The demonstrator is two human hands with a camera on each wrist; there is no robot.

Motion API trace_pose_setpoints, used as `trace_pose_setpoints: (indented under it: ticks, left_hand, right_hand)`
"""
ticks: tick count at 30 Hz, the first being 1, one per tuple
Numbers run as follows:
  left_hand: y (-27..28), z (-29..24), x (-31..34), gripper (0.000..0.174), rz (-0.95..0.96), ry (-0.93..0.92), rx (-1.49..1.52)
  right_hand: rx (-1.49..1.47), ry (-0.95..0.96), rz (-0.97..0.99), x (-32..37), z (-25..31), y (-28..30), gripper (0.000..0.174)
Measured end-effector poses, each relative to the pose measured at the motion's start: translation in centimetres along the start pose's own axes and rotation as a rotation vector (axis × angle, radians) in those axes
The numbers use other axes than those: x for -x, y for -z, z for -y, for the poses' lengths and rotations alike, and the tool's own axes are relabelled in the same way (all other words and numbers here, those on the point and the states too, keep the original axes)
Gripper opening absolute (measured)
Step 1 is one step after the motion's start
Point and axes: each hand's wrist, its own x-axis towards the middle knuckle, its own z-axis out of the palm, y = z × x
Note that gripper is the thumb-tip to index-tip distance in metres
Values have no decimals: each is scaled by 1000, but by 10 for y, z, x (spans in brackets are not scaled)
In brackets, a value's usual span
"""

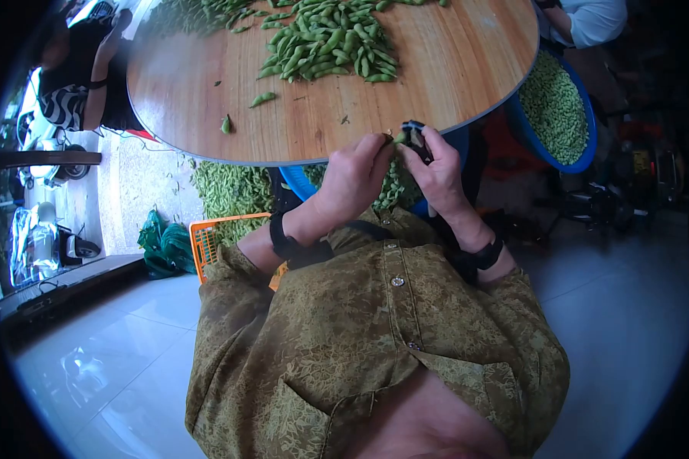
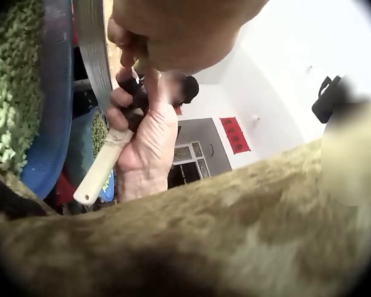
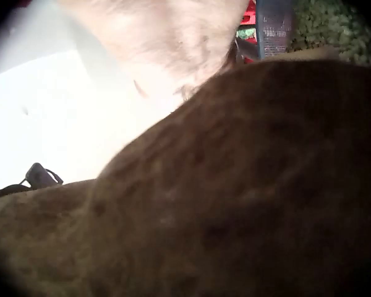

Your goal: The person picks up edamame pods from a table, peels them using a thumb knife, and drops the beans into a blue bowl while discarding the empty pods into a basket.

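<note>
At the near edge of the round wooden table [image 1: 467,76], my two hands meet. The left hand [image 1: 352,172] pinches a green soybean pod [image 1: 400,138] between thumb and fingers. Close against it, the right hand [image 1: 442,180] grips a cream-handled tool [image 2: 102,167]; the fingers hide its working end. Dark coverings [image 2: 131,86] wrap some right-hand fingers. A heap of pods [image 1: 329,42] lies on the table, with a loose pod [image 1: 262,99] and another [image 1: 226,124] to its left. In the right wrist view, a sleeve hides much of the right hand [image 3: 161,43].
A blue basin [image 1: 587,130] of shelled beans stands at the right. Below the table edge are another blue basin [image 1: 295,183] and an orange basket [image 1: 203,249], near piled pods [image 1: 226,191]. A green net bag [image 1: 164,249] lies left. Other people [image 1: 92,73] sit around the table.
</note>
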Motion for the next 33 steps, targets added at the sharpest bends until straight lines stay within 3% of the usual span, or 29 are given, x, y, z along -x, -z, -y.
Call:
trace_pose_setpoints:
  ticks: [4, 9, 11, 14, 17, 19, 20, 24, 26, 28, 29, 31, 32, 33]
  left_hand:
    - [1, 4, 12, 10, 88, 2, -16]
    - [20, -6, 12, 8, 146, -32, 4]
    - [48, -15, 14, 9, 371, 85, -44]
    - [115, -11, 26, 6, 612, 115, -509]
    - [159, -9, 25, 9, 500, 193, -762]
    - [162, 11, 13, 10, 176, 126, -730]
    - [160, 22, 1, 13, 114, 65, -754]
    - [146, 86, -32, 18, -22, -118, -889]
    - [144, 103, -34, 18, 16, -85, -892]
    - [139, 92, -37, 14, 23, -115, -903]
    - [132, 83, -33, 14, 34, -121, -900]
    - [113, 55, -27, 13, 60, 283, -303]
    - [102, 51, -25, 13, 60, 258, -53]
    - [91, 44, -22, 13, 77, 257, -40]
  right_hand:
    - [247, 120, 82, 4, 0, 1, 19]
    - [278, 222, 124, 2, 1, -5, 17]
    - [309, 225, 154, 5, -6, -3, 15]
    - [356, 358, 236, 5, -4, 6, 23]
    - [416, 470, 270, 2, -6, 6, 30]
    - [496, 540, 282, -1, 1, 6, 29]
    - [492, 542, 283, -1, 3, 5, 29]
    - [405, 447, 271, 0, -4, 7, 25]
    - [337, 395, 279, 2, -4, 12, 21]
    - [-48, -31, 345, 10, 2, 15, 23]
    - [-50, -37, 335, 10, 5, 14, 23]
    - [-401, -338, 354, 7, 15, 10, 36]
    - [-455, -312, 397, 1, 19, 8, 44]
    - [-516, -333, 409, -4, 21, 5, 46]
